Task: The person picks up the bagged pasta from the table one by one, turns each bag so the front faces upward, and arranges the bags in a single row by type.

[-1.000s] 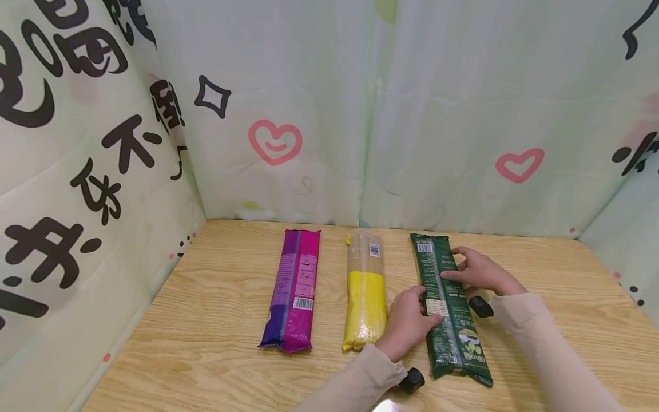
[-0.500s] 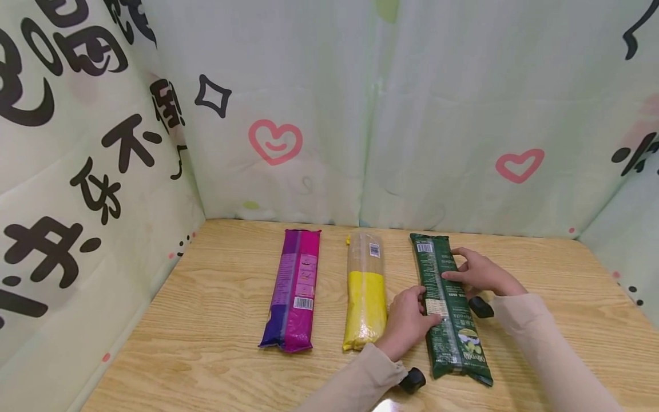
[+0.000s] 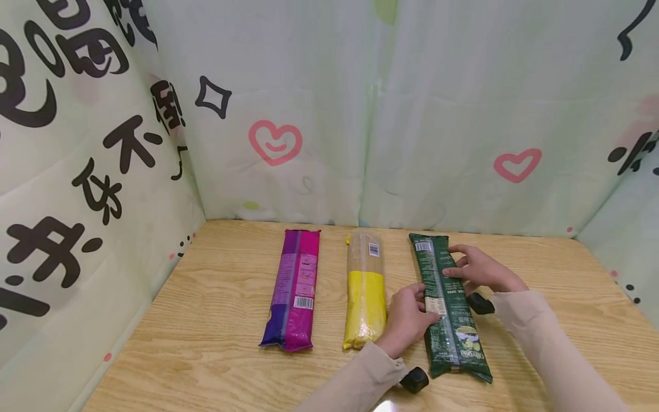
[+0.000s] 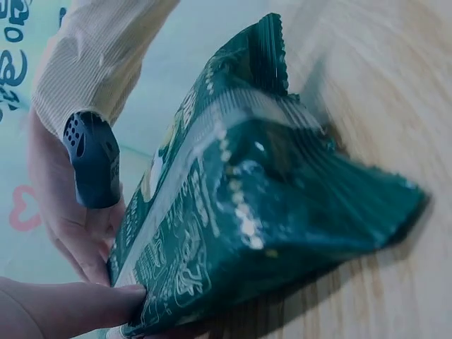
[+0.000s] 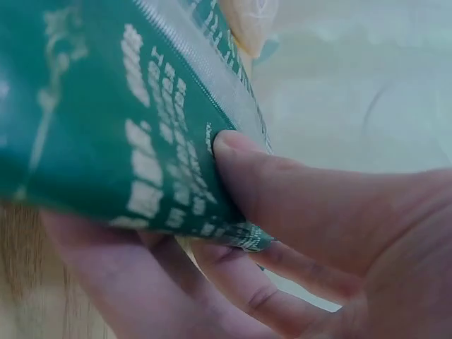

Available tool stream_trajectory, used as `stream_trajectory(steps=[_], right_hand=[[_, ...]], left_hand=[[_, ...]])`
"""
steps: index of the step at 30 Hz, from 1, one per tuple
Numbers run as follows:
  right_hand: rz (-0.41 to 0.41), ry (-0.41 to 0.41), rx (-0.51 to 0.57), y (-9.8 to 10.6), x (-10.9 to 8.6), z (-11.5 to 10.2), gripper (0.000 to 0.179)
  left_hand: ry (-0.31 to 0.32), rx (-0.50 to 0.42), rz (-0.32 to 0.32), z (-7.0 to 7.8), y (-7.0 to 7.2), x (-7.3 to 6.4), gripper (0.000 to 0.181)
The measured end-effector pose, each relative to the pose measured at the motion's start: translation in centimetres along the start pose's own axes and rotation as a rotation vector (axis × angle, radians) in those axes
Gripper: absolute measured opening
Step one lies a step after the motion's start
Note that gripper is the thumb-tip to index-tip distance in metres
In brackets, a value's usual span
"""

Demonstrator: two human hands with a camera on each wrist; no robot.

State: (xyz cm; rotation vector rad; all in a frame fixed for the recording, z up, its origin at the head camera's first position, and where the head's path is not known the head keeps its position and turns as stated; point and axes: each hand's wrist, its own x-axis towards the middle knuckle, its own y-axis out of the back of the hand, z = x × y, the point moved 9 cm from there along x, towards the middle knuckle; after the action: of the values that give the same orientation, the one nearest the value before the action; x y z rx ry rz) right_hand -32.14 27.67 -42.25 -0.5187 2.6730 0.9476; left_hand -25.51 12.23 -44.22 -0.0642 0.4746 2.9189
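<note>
A long green pasta packet (image 3: 452,337) with a pale seam strip lies at the right of the row, slanting slightly in the head view. My left hand (image 3: 405,319) holds its left edge near the middle, thumb on top and fingers at the side. At the right edge, higher up, my right hand (image 3: 486,271) grips it. In the right wrist view the right thumb (image 5: 282,187) presses the packet's printed face, and the fingers curl beneath it. The left wrist view shows the left thumb (image 4: 78,307) on the packet and its crimped near end (image 4: 381,205) close to the camera.
To the left lie a yellow packet (image 3: 365,303) with a clear upper part and a purple-pink packet (image 3: 292,292), roughly parallel. The wooden table (image 3: 216,320) ends at a printed curtain (image 3: 329,171) behind. Black wrist devices (image 3: 414,380) sit at both cuffs.
Both hands and the green pasta packet have shifted very slightly, the packet's near end a little away from me. The other two packets have stayed put.
</note>
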Motion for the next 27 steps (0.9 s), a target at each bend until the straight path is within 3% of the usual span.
stream_trajectory(steps=[11, 27], right_hand=[[0.017, 0.027, -0.002, 0.3, -0.8, -1.6, 0.075], [0.053, 0.049, -0.088, 1.2, -2.0, -4.8, 0.074]], left_hand=[[0.023, -0.120, 0.014, 0.4, 0.5, -0.4, 0.056], [0.069, -0.232, 0.105, 1.3, 1.5, -0.9, 0.048]])
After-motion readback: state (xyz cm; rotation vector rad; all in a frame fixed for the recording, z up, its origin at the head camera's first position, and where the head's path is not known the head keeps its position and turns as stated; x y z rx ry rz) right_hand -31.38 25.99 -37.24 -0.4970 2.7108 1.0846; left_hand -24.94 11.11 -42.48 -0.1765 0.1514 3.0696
